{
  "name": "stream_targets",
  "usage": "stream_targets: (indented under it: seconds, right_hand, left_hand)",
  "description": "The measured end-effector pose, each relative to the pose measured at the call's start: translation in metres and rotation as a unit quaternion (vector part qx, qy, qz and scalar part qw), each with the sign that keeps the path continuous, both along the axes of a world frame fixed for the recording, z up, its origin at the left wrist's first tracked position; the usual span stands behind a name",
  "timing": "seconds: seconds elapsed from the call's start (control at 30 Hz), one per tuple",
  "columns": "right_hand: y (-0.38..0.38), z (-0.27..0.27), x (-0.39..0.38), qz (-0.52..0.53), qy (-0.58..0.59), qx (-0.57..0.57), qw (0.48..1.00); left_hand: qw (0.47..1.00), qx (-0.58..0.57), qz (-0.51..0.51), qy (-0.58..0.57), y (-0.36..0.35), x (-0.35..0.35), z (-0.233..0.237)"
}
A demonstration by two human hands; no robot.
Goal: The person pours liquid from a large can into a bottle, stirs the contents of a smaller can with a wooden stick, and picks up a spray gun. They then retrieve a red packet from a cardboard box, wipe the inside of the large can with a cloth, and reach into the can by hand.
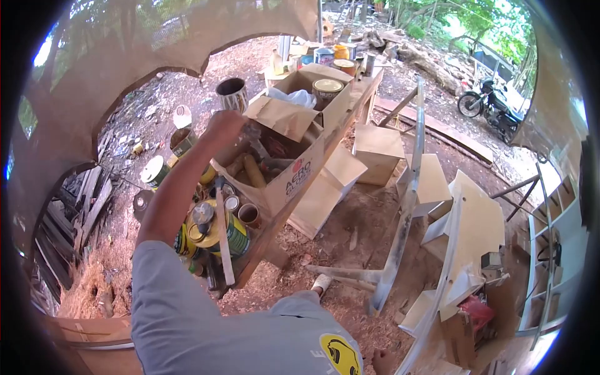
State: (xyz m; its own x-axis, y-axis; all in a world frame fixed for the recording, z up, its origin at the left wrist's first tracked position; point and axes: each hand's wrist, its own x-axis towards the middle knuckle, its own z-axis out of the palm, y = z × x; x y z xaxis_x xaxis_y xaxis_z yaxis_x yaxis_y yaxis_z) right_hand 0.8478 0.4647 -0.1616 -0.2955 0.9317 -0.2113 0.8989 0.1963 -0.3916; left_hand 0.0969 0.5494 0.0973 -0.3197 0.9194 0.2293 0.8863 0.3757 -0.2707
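Note:
My left hand (pixel 224 128) reaches out over the open cardboard box (pixel 294 178) on the wooden bench (pixel 350 115). Its fingers are curled at the box's near-left flap, touching something pale and see-through that I cannot make out. Inside the box lie tubes, rolls and small cans. A tin with a printed lid (pixel 327 89) stands in a second box behind it. Just below my forearm stands a yellow and green can (pixel 219 232) with small round lids around it. Only a bit of my right hand (pixel 381 361) shows at the bottom edge, near my grey shirt.
More paint tins (pixel 232 94) stand on the ground left of the bench. Pale plywood boxes (pixel 378 150) and cut panels (pixel 478 225) lie on the sawdust-covered dirt to the right. A motorbike (pixel 490 103) is parked at the far right. A curved brown panel (pixel 125 69) arches at the left.

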Motion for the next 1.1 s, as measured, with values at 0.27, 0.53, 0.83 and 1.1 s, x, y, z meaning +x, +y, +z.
stream_targets:
  seconds: [0.27, 0.53, 0.83, 1.1]
  right_hand:
    - [0.005, -0.166, 0.033, -0.153, 0.036, -0.268, 0.95]
    - [0.059, -0.128, -0.018, -0.243, 0.08, -0.169, 0.952]
    - [0.092, -0.12, -0.056, -0.289, 0.086, -0.204, 0.931]
    - [0.036, -0.115, -0.01, -0.345, 0.092, -0.241, 0.902]
  left_hand:
    - [0.987, -0.155, 0.012, -0.048, 0.05, -0.06, -0.129]
    - [0.97, -0.217, -0.045, -0.102, 0.031, -0.12, -0.222]
    - [0.955, -0.257, 0.09, -0.12, 0.074, -0.103, -0.215]
    - [0.972, -0.194, 0.115, -0.071, 0.118, -0.044, -0.176]
